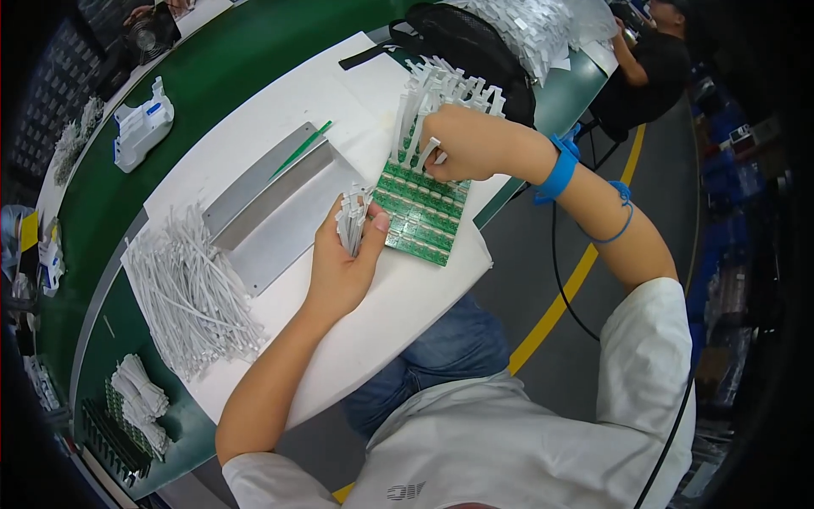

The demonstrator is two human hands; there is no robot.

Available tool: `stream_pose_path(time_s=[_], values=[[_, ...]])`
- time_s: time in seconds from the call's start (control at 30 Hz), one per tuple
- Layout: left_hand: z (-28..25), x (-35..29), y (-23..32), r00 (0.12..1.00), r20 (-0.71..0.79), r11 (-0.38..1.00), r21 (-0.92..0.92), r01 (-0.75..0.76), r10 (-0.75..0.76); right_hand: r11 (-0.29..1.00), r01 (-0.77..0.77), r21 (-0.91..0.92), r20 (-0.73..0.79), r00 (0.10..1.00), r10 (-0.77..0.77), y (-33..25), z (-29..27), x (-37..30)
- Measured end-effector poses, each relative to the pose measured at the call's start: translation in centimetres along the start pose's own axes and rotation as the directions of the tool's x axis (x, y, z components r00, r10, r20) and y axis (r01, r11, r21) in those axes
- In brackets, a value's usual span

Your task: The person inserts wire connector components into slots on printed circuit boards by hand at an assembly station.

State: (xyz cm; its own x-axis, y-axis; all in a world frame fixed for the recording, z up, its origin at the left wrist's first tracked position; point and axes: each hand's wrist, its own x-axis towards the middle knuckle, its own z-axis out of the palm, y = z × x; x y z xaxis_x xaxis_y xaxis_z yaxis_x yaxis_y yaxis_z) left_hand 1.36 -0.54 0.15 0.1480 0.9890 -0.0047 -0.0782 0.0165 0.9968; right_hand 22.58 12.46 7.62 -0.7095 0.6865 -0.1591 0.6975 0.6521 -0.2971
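A green circuit board panel (421,206) with rows of small white connectors lies tilted on the white board in front of me. White flat cables (449,85) stand up from its far rows. My left hand (346,259) is closed round a bunch of short white flat cables (351,219), its fingertips by the panel's left edge. Over the panel's upper right, my right hand (475,144) pinches one white cable (429,153) close to a connector row. A blue wrist strap (561,170) circles my right wrist.
Left of the panel sits an angled grey metal tray (284,212) with a green stick (301,150). Near it spreads a large pile of white cables (191,293). A black bag (471,47) and more cables (526,30) are at the back. A co-worker (640,72) sits far right.
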Motion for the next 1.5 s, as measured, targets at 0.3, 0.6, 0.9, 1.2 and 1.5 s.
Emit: stream_pose_path(time_s=[0.3,0.6,0.9,1.2,1.5], values=[[0.2,-1.3,1.2,0.999,0.016,0.992,-0.115,0.053,-0.051,0.957,-0.12,-0.266,-0.272,0.961,0.045,-3.1,1.9,-4.0],[-1.1,-2.8,2.5,0.98,0.127,0.891,-0.413,0.191,-0.151,0.793,0.143,0.592,-0.661,0.65,0.375,-12.7,6.5,-8.3],[-1.8,-3.0,3.2,0.947,0.238,0.868,-0.397,0.299,-0.218,0.66,0.368,0.655,-0.693,0.64,0.331,-14.7,9.7,-5.5],[-0.8,-2.6,1.8,0.989,0.061,0.84,-0.522,0.147,-0.135,0.228,0.627,0.745,-0.667,0.713,0.216,-10.1,8.6,-7.6],[0.1,-2.3,1.7,0.987,0.139,0.935,-0.333,0.122,-0.079,0.889,-0.01,0.458,-0.367,0.908,0.2,-4.7,1.7,-8.7]])
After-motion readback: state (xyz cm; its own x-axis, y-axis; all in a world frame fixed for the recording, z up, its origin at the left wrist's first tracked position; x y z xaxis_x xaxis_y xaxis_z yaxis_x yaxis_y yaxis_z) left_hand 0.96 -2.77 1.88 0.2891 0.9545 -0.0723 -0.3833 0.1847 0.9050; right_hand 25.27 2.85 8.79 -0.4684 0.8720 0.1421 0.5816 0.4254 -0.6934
